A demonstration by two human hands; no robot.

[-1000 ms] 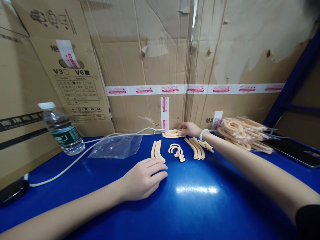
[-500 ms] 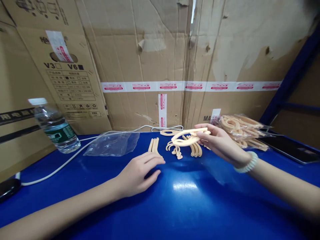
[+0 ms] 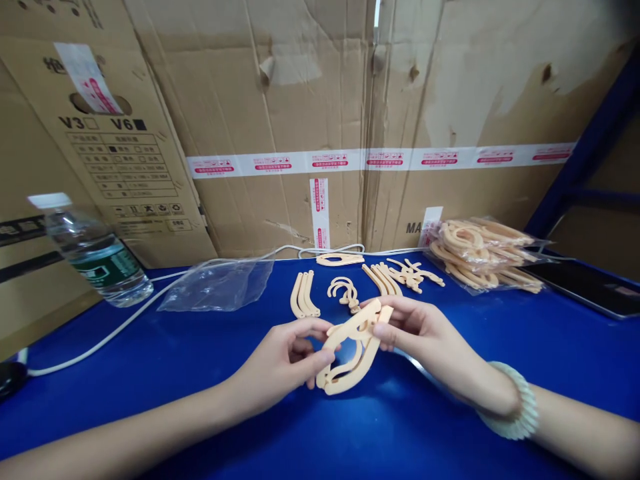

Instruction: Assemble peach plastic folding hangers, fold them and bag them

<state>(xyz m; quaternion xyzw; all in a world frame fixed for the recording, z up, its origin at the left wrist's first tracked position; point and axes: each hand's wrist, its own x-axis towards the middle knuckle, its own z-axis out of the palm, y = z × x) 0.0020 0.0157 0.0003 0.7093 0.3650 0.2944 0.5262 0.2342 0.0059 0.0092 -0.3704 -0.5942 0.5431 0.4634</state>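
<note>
Between my two hands, over the front of the blue table, is a beige plastic folding clothes hanger (image 3: pixel 361 359), folded into a loop and tilted. My left hand (image 3: pixel 295 353) pinches its left side between thumb and fingers. On the upper right end, my right hand (image 3: pixel 417 333) has its thumb on top and its fingers behind. Just beyond lie hanger hooks (image 3: pixel 343 290), with curved hanger arms (image 3: pixel 303 295) to their left and more arms (image 3: pixel 381 279) to their right. Another folded hanger piece (image 3: pixel 340 259) rests at the back.
Loose beige parts (image 3: pixel 414 273) lie at back right, beside stacked clear bags of pieces (image 3: pixel 483 253) and a dark tablet-like device (image 3: pixel 590 287). Left are a flat plastic bag (image 3: pixel 217 287), a water bottle (image 3: pixel 100 257) and a white cable (image 3: pixel 120 333). Cardboard (image 3: pixel 280 120) walls the back.
My right hand has brought the folding clothes hanger nearer and lower. My left hand, free before, now grips its left side. The view has shifted slightly.
</note>
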